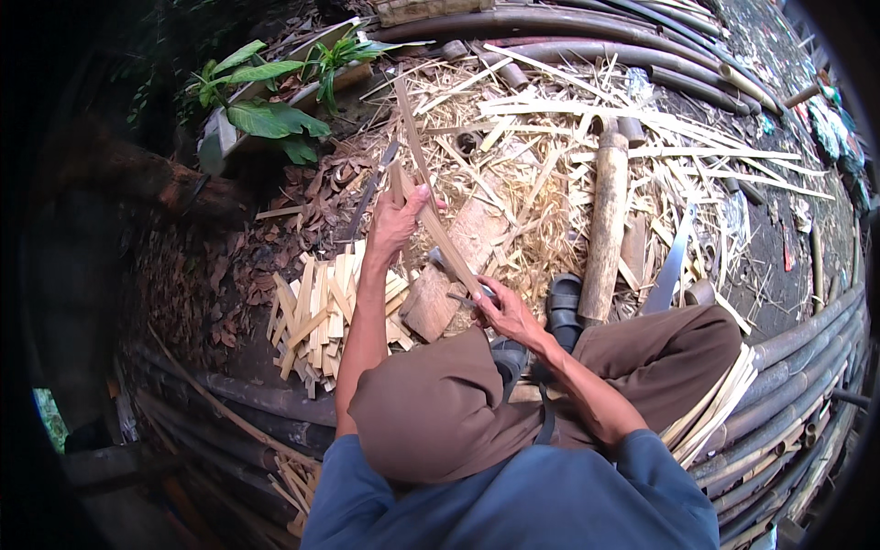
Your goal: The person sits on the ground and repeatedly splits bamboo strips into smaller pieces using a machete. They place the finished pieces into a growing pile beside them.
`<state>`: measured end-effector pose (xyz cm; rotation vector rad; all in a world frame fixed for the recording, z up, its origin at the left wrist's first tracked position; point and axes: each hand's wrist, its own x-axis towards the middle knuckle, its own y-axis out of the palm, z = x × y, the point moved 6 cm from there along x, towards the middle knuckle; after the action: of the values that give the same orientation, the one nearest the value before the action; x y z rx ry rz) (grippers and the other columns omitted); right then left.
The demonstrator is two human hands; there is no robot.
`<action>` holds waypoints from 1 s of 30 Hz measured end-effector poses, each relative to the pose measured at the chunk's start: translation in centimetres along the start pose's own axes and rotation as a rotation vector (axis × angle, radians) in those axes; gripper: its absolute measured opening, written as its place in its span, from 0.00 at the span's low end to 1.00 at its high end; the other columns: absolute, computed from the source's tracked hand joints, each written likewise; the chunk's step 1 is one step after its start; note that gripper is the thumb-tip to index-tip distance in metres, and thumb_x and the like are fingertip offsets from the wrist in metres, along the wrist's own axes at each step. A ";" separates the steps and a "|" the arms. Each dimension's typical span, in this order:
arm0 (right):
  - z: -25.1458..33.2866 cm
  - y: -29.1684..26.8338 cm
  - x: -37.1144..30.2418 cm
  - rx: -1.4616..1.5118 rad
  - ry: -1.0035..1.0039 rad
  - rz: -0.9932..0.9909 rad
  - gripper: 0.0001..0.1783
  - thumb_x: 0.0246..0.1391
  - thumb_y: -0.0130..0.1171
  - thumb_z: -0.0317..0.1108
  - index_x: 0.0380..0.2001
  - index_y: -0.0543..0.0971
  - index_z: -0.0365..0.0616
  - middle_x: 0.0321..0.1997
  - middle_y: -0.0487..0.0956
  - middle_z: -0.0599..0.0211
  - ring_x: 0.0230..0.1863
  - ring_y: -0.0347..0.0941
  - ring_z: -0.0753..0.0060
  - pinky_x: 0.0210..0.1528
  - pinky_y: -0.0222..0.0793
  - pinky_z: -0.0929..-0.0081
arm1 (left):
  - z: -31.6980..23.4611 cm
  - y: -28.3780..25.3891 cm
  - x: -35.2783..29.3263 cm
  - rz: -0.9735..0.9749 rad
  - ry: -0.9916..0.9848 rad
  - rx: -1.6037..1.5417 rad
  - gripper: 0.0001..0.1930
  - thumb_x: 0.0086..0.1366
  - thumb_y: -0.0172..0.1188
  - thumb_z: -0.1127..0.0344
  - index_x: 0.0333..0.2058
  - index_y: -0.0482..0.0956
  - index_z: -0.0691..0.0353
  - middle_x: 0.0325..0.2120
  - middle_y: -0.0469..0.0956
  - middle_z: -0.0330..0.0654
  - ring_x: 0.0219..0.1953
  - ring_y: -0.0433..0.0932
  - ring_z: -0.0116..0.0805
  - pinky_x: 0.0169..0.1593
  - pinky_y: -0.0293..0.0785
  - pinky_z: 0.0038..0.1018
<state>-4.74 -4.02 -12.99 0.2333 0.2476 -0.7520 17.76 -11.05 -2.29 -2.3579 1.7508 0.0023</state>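
Observation:
My left hand grips a long thin bamboo strip that slants from the upper middle down toward my lap. Lower on the same strip, my right hand holds a knife against the strip's edge; most of the blade is hidden by my fingers. Under both hands lies a flat wooden block on the ground. My knees in brown trousers fill the lower middle.
A pile of short cut bamboo slats lies left of the block. A thick bamboo log, a long blade and shavings lie ahead. Long bamboo poles ring the spot. Split strips rest by my right thigh.

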 end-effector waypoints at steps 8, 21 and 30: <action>-3.8 0.5 0.6 0.040 0.262 -0.035 0.21 0.68 0.53 0.47 0.40 0.80 0.36 0.21 0.79 0.68 0.20 0.74 0.81 0.23 0.69 0.79 | -2.5 3.4 -2.4 -0.032 0.530 0.646 0.18 0.73 0.53 0.58 0.49 0.81 0.66 0.51 0.80 0.52 0.41 0.84 0.43 0.46 0.80 0.34; 8.0 -2.5 -2.9 -0.478 -0.644 -0.292 0.15 0.69 0.47 0.39 0.42 0.73 0.37 0.36 0.72 0.49 0.41 0.70 0.49 0.43 0.64 0.57 | -2.6 -1.6 0.1 -0.001 -0.013 -0.741 0.49 0.61 0.39 0.21 0.68 0.60 0.54 0.32 0.74 0.38 0.17 0.61 0.16 0.18 0.48 0.11; 3.8 -2.2 -4.7 -0.399 -0.420 -0.256 0.19 0.69 0.49 0.41 0.59 0.64 0.49 0.18 0.62 0.59 0.19 0.61 0.63 0.23 0.58 0.62 | -1.1 1.2 0.7 0.155 0.037 -0.938 0.46 0.57 0.61 0.30 0.62 0.65 0.62 0.28 0.65 0.35 0.26 0.63 0.27 0.30 0.68 0.23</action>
<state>-9.08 -3.71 -8.22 -0.3400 0.0232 -0.9660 16.70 -12.23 -1.48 -2.7515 2.2733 1.0115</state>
